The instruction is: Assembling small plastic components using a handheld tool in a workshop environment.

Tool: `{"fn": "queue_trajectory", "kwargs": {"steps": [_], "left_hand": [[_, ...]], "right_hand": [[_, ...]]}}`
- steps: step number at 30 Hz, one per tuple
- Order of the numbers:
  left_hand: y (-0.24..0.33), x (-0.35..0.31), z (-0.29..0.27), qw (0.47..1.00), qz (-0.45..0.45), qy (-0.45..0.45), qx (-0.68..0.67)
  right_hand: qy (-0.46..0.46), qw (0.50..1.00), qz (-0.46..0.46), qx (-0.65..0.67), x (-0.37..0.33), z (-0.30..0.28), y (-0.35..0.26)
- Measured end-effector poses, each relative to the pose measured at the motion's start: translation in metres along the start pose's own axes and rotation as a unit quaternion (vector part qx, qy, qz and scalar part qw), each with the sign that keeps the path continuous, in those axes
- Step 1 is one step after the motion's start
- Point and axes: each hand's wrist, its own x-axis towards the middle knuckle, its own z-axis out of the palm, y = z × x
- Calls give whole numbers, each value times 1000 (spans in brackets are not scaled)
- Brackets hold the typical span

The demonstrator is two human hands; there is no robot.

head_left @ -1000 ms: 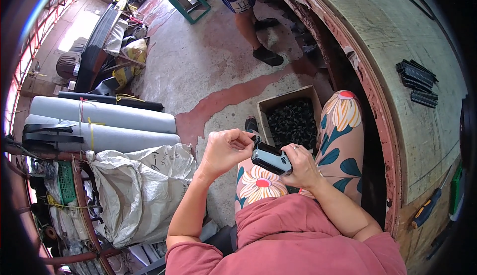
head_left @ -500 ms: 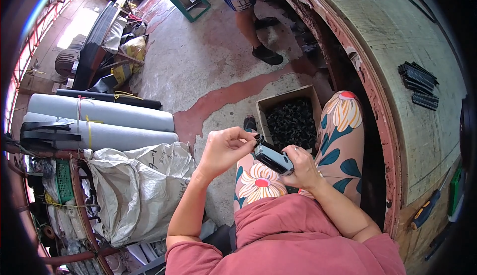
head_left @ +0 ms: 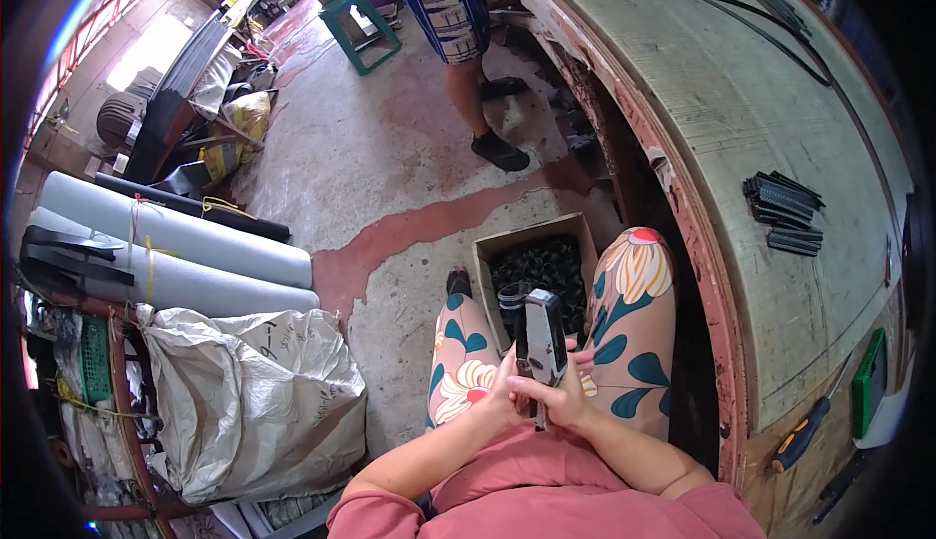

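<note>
Both my hands are wrapped round a grey and black stapler (head_left: 546,342) above my lap, its head pointing away from me. My left hand (head_left: 501,395) closes on its lower left side, and my right hand (head_left: 558,393) lies across its handle from the right. A small black loop of strip (head_left: 511,296) sits at the stapler's far end, on the left. Some fingers are hidden behind the tool. Beyond it, between my knees, stands a cardboard box (head_left: 591,247) holding a heap of similar black loops (head_left: 546,271).
At right is a wooden workbench (head_left: 721,100) with black strips (head_left: 782,210) stacked on it. A screwdriver (head_left: 801,434) is by its near edge. White sacking (head_left: 263,412) and grey rolls (head_left: 195,237) lie at left. Another person (head_left: 458,42) stands ahead near a green stool (head_left: 359,37).
My left hand has left the stapler's far end and joined my right hand at the handle. The stapler has swung from slanting leftward to pointing away from me. The view has shifted.
</note>
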Motion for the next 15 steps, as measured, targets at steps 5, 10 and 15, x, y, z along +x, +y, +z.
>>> {"fn": "queue_trajectory", "kwargs": {"steps": [5,10,15], "left_hand": [[-57,31,-22,880,336,245,230],[62,20,22,972,105,53,204],[106,30,46,959,140,-20,246]], "right_hand": [[44,995,-62,-58,5,4,-9],[77,997,-16,2,22,-16,6],[69,997,26,8,28,-22,11]]}}
